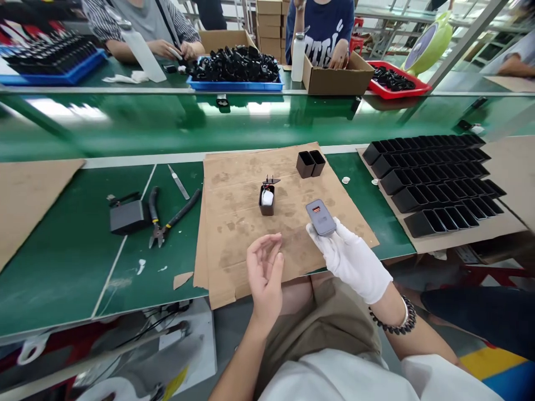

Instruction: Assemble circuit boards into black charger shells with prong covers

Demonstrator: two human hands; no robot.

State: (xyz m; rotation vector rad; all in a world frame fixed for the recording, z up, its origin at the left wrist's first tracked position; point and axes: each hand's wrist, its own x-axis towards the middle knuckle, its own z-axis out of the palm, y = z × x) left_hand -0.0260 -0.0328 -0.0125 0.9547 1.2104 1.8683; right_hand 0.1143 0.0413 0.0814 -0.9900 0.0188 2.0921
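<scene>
My right hand, in a white glove, grips a dark grey charger whose face has a small port with orange-red inside. My bare left hand is held palm up over the front of the cardboard sheet, fingers apart and slightly curled, holding nothing. Beyond it stands an open black case with a white part and wires inside and a pronged plate at its top. Two empty black cases stand side by side at the back of the cardboard.
Pliers, tweezers and a black box lie at left. Rows of black cases fill the right. Across the green conveyor, two people sit behind a blue tray and a cardboard box.
</scene>
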